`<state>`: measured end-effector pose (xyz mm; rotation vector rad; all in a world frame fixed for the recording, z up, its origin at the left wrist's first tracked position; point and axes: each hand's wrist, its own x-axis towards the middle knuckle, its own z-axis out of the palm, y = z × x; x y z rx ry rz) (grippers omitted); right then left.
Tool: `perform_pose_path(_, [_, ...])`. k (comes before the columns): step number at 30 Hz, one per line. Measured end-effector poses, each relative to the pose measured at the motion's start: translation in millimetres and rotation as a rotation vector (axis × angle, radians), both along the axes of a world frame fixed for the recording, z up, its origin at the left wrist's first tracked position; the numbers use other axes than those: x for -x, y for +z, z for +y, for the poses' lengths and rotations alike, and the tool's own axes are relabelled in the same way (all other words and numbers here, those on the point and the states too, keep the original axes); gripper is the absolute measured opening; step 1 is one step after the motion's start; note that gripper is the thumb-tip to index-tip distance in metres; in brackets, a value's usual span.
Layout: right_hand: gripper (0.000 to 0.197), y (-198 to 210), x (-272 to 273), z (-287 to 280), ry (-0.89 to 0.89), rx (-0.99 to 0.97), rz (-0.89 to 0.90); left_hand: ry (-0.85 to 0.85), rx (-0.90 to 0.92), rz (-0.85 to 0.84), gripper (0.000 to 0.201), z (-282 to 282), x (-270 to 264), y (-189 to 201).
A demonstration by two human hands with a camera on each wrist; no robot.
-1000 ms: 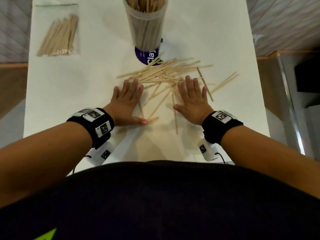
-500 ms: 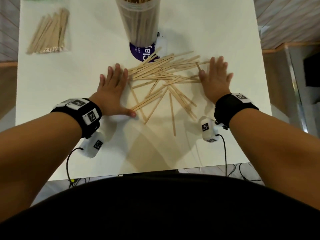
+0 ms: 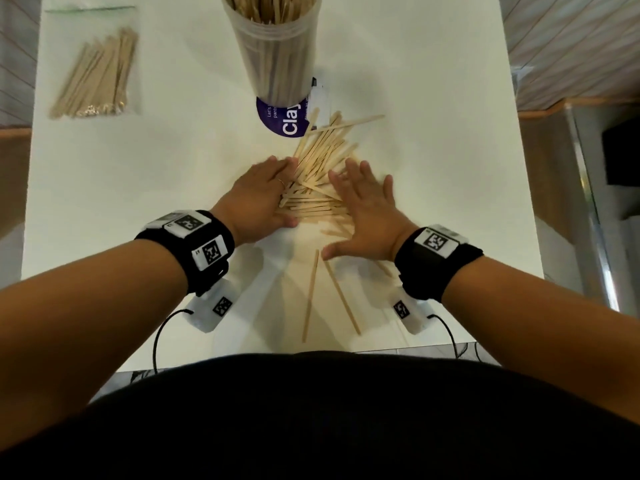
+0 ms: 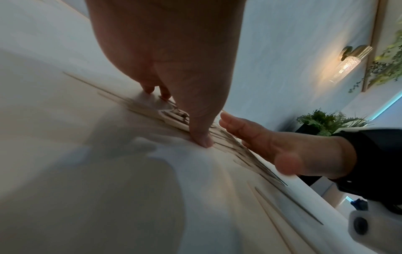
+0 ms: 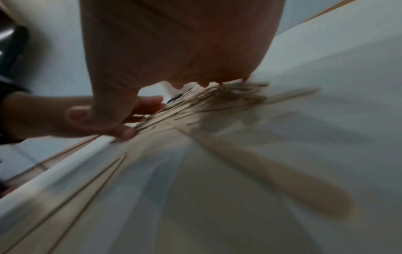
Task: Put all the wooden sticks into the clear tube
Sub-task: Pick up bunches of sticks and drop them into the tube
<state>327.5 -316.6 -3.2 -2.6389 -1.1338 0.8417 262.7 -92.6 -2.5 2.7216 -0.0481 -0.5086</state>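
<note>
Flatly, both hands (image 3: 258,199) flank thin wooden sticks (image 3: 317,174).

White table (image 3: 433,98). Far centre: clear tube (image 3: 277,53) upright, full of sticks, on a purple label (image 3: 287,121). Far left: bag of sticks (image 3: 95,76) lying flat. Centre: loose stick pile (image 3: 318,174), both hands flat on table at its sides. Near edge: two stray sticks (image 3: 311,296), apart from pile.
</note>
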Motion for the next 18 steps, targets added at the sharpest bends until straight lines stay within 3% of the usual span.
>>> perform_pose_path(3, [0.138, 1, 23, 1, 0.081, 0.06, -0.062, 0.026, 0.0, -0.017, 0.096, -2, 0, 0])
perform_pose_path(6, [0.136, 5, 42, 0, 0.187, 0.055, -0.119, 0.015, -0.002, -0.033, 0.088, 0, -1, 0])
perform_pose_path(8, [0.121, 5, 53, -4, 0.435, -0.014, -0.177, 0.032, 0.031, -0.032, 0.08, 1, -1, 3])
perform_pose_path(10, [0.095, 0, 59, -8, 0.761, -0.132, -0.198, 0.054, 0.069, -0.022, 0.071, 4, 0, 3])
perform_pose_path(12, [0.069, -6, 57, -15, 0.974, -0.184, -0.168, 0.066, 0.086, -0.011, 0.066, 8, 0, 3])
perform_pose_path(15, [0.055, -14, 33, -31, 1.017, -0.157, -0.219, 0.027, 0.07, 0.021, 0.065, 13, 0, -1])
perform_pose_path(18, [0.056, -21, 2, -43, 0.864, -0.106, -0.337, -0.045, 0.036, 0.016, 0.066, 13, 5, -5])
